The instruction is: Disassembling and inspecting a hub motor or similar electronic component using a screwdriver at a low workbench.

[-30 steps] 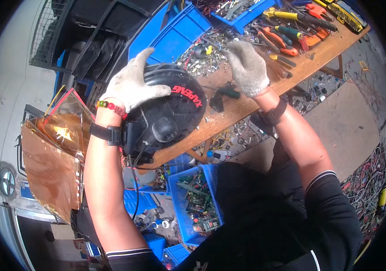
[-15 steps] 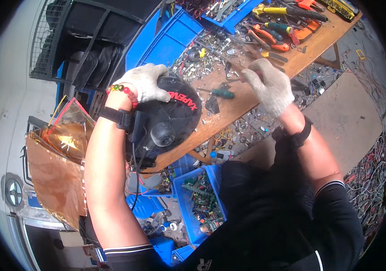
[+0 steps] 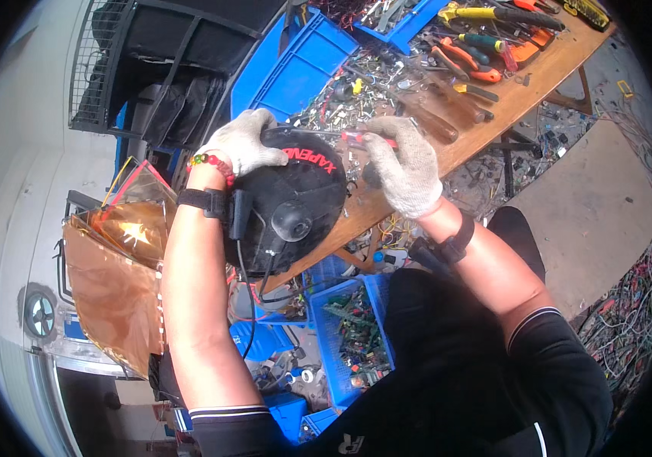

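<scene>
A black round device (image 3: 284, 202) with red lettering and a domed knob lies at the near left edge of the wooden workbench. My left hand (image 3: 246, 145), in a pale knit glove, is closed on its far rim, thumb on top. My gloved right hand (image 3: 404, 164) grips a screwdriver (image 3: 354, 137) by its red-and-clear handle. The thin shaft points left to the device's far rim, near my left fingers; whether the tip sits in a screw cannot be made out. A black cable (image 3: 248, 305) hangs from the device's near side.
Blue bins (image 3: 295, 65) and scattered small parts (image 3: 364, 95) lie at the back. Orange-handled pliers (image 3: 467, 61) and other hand tools occupy the far right of the bench (image 3: 493, 129). A blue crate (image 3: 333, 358) of circuit boards stands below; tangled wires (image 3: 631, 305) cover the right floor.
My right hand has moved left and nearer, bringing the screwdriver to the device's far rim. The green-handled screwdriver beside the device is now mostly hidden. My left hand keeps its hold.
</scene>
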A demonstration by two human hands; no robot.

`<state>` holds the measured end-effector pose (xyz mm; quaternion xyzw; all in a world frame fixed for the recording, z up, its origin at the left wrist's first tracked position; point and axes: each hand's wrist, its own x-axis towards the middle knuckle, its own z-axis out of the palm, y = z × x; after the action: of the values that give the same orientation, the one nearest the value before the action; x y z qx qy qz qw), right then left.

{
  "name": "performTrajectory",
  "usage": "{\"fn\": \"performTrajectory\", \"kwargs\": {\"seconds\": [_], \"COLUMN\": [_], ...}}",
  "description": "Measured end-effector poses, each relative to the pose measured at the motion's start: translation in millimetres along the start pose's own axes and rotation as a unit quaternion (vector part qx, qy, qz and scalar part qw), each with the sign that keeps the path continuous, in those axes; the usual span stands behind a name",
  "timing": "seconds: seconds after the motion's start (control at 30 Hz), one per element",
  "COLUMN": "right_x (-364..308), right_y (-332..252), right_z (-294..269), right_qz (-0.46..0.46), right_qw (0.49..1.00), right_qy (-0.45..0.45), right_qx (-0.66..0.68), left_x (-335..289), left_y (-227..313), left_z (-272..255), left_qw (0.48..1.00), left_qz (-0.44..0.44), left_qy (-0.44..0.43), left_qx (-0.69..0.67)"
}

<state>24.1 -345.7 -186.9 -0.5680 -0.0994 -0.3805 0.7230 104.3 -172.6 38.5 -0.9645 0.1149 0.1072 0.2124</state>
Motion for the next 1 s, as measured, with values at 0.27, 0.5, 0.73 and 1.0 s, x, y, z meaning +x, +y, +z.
{"fn": "performTrajectory", "kwargs": {"seconds": [0.27,0.5,0.73,1.0], "right_x": [3.0,5.1,7.6,23.5], "right_y": [2.0,8.9,-12.9,1.7], "right_z": [4.0,-3.7,-1.2,-10.6], "right_qz": [0.020,-0.188,-0.007,0.165], "right_qw": [0.999,0.949,0.953,0.945], "right_qy": [0.011,-0.085,-0.168,-0.267], "right_qx": [-0.039,-0.239,-0.250,-0.087], "left_x": [8.2,11.3,13.0,9.4], "left_y": [19.1,22.1,18.1,23.7], "left_z": [0.1,-2.2,-2.3,-1.3], "left_qw": [0.997,0.998,0.997,0.994], "left_qz": [0.047,0.017,0.046,0.038], "left_qy": [0.011,-0.002,-0.019,-0.004], "left_qx": [0.064,0.066,0.063,0.104]}}
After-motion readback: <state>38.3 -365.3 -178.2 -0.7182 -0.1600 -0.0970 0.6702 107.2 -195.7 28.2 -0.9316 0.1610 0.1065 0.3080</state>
